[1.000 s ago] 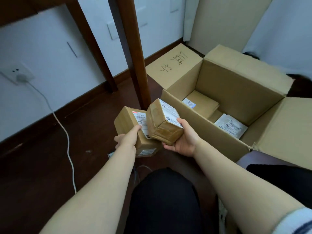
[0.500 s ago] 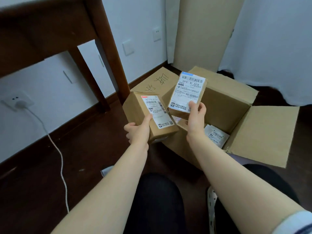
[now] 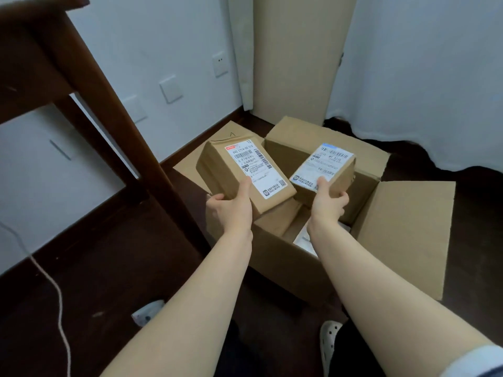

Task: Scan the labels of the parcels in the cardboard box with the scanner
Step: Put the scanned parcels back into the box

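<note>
Parcels in left grip and right grip, above cardboard box

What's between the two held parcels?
Nothing: the head view shows a bare gap between the red-labelled parcel in the left hand and the blue-labelled parcel in the right hand, with the cardboard box wall behind it.

Entry to the open brown cardboard box is partly blocked by a large brown parcel and a small brown parcel.

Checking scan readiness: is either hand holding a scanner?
No: the left hand grips the larger parcel, the right hand the smaller parcel.
</note>
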